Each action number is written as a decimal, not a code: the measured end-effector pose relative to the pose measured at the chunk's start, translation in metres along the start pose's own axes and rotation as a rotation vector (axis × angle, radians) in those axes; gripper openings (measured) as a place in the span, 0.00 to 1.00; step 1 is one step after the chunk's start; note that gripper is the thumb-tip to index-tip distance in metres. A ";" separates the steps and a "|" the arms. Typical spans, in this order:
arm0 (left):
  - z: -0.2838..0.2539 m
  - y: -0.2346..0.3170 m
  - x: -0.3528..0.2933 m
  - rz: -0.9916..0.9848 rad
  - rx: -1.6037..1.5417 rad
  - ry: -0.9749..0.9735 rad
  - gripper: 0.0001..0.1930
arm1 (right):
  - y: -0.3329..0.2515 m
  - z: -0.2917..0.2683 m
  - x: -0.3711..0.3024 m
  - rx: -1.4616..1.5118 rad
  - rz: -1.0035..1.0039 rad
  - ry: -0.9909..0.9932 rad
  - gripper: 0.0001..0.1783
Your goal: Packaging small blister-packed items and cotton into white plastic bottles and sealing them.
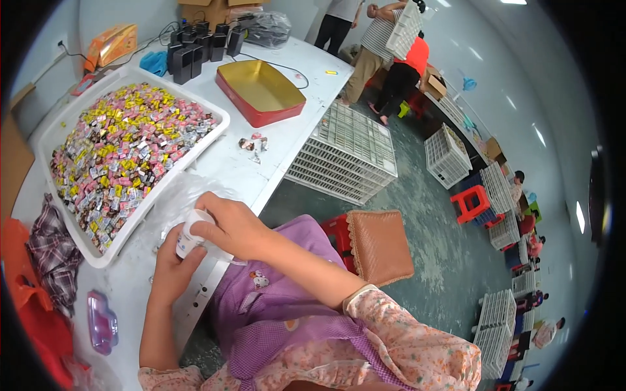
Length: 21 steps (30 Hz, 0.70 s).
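Note:
A small white cup with bluish print is held between my two hands over the near edge of the table. My left hand wraps its lower side, thumb and fingers closed around it. From the right, my right hand grips its upper part, fingers bent over the rim; what is inside the cup is hidden. Clear plastic film lies crumpled under and behind the hands. Just beyond stands a large white tray heaped with small wrapped candies in pink, yellow, silver and brown.
A red tin with a gold inside and several black devices stand farther back. A few loose candies lie near the tin. Purple plastic case at left. Stacked crates and a stool with a brown cushion are right; people work beyond.

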<state>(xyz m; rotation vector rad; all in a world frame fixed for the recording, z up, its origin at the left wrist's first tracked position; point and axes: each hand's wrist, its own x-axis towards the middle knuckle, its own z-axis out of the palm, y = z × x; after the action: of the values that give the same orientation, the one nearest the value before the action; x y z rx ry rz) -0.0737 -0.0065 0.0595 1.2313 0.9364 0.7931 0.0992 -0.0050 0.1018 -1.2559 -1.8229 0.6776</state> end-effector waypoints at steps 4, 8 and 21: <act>0.001 -0.012 0.003 0.231 0.193 0.061 0.23 | 0.009 0.003 -0.002 0.074 0.117 -0.157 0.17; 0.000 -0.011 0.002 0.151 0.182 0.049 0.23 | 0.026 0.013 -0.006 0.391 -0.047 -0.056 0.18; 0.000 -0.014 0.011 0.186 0.197 0.021 0.25 | 0.028 0.004 -0.004 0.307 0.061 -0.149 0.18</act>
<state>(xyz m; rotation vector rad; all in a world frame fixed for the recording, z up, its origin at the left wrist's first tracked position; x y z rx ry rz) -0.0690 0.0008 0.0438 1.5006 0.9429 0.8764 0.1105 0.0012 0.0764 -1.0830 -1.7224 1.0656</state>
